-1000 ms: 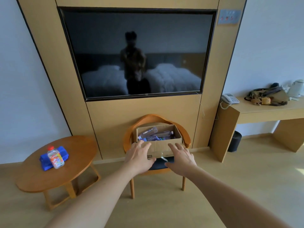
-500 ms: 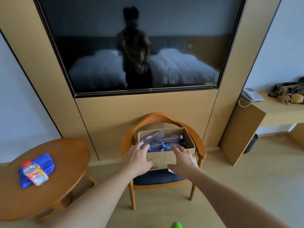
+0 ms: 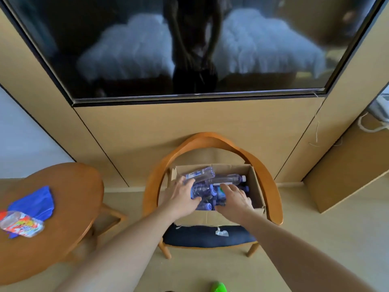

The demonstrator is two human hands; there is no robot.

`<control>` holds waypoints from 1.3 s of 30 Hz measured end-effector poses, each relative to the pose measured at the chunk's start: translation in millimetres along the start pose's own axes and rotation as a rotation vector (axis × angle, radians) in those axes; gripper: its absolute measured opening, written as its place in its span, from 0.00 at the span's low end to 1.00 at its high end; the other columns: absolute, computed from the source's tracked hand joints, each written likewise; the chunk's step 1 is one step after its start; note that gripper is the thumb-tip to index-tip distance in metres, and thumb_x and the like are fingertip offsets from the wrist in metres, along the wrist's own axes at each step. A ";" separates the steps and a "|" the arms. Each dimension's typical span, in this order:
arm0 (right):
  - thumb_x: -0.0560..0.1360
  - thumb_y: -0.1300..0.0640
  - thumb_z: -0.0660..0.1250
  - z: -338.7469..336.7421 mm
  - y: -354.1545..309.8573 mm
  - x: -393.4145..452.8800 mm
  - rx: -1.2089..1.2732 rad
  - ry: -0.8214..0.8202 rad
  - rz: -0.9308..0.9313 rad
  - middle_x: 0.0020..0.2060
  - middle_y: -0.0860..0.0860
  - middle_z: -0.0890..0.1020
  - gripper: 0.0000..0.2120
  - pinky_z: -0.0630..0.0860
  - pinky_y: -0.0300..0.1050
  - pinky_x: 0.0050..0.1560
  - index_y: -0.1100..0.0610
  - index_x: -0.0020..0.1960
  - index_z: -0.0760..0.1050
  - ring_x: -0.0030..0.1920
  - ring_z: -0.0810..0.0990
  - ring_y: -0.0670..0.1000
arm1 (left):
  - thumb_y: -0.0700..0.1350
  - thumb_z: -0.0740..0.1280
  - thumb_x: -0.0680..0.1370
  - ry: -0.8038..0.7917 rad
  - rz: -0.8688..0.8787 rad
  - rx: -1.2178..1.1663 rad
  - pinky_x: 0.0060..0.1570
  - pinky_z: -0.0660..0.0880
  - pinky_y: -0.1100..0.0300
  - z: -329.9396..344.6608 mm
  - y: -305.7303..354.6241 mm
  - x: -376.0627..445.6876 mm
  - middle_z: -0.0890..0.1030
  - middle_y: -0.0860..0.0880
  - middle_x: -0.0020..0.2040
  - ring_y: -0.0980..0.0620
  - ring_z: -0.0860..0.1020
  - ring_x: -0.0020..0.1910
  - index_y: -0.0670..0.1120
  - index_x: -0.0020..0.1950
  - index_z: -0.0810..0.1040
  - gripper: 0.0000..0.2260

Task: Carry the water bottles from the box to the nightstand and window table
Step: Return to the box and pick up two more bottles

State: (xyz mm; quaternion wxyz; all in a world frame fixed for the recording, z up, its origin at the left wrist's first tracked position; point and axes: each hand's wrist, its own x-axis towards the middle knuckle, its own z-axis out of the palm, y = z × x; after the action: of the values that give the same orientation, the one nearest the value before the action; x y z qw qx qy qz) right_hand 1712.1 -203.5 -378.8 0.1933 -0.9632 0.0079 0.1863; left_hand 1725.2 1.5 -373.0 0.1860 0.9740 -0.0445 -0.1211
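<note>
Room: wood-panelled wall, dark TV (image 3: 193, 45), chair (image 3: 210, 207) below
Box (image 3: 255, 186): on chair seat — water bottles (image 3: 227, 179) piled inside
Left hand (image 3: 181, 197): in box, fingers curl on a bottle
Right hand (image 3: 234, 199): fingers spread over bottles — grip unclear

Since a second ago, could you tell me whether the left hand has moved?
Yes. The left hand has gone forward over the cardboard box's near edge, in among the bottles.

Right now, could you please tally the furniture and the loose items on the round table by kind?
Chair: 1
Round table: 1
Blue cloth: 1
Colourful bottle: 1
Total: 4
</note>
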 end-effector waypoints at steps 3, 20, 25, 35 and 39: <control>0.75 0.39 0.70 6.3 10.6 27.9 0.017 -0.064 0.046 0.78 0.49 0.64 0.39 0.69 0.60 0.70 0.43 0.80 0.56 0.75 0.66 0.58 | 0.61 0.66 0.76 -0.044 -0.023 0.010 0.69 0.69 0.46 14.7 -3.3 28.3 0.64 0.47 0.77 0.44 0.62 0.75 0.55 0.75 0.64 0.29; 0.76 0.48 0.73 54.0 31.6 215.1 0.606 -0.112 0.683 0.68 0.57 0.76 0.36 0.78 0.50 0.54 0.54 0.79 0.62 0.60 0.79 0.57 | 0.55 0.73 0.76 -0.214 0.041 -0.028 0.75 0.62 0.49 94.3 -68.8 213.0 0.65 0.47 0.79 0.45 0.63 0.77 0.49 0.80 0.61 0.37; 0.75 0.48 0.74 74.7 41.9 254.1 0.883 0.118 1.003 0.68 0.59 0.76 0.35 0.75 0.51 0.57 0.56 0.76 0.62 0.65 0.77 0.61 | 0.48 0.75 0.74 -0.207 0.141 0.040 0.75 0.63 0.52 118.7 -81.5 234.9 0.70 0.47 0.75 0.47 0.68 0.74 0.48 0.80 0.61 0.39; 0.67 0.47 0.79 88.7 61.6 291.3 1.451 0.299 1.351 0.62 0.55 0.80 0.40 0.81 0.50 0.48 0.50 0.75 0.67 0.57 0.82 0.57 | 0.38 0.78 0.66 -0.059 0.115 0.174 0.61 0.75 0.43 150.6 -62.5 244.6 0.72 0.43 0.62 0.41 0.70 0.58 0.44 0.71 0.70 0.35; 0.64 0.53 0.79 86.5 63.1 298.3 1.469 0.391 1.375 0.65 0.57 0.77 0.41 0.79 0.51 0.48 0.50 0.73 0.67 0.55 0.78 0.57 | 0.39 0.80 0.66 -0.052 0.111 0.202 0.61 0.75 0.43 153.8 -58.3 246.0 0.73 0.42 0.61 0.41 0.70 0.58 0.44 0.69 0.75 0.32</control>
State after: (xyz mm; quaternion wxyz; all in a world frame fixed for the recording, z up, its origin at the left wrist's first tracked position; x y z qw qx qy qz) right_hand 1953.4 -212.5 -584.1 0.5821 -0.4076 0.7021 0.0457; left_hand 1926.5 -30.9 -587.4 0.0921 0.9804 -0.1151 -0.1305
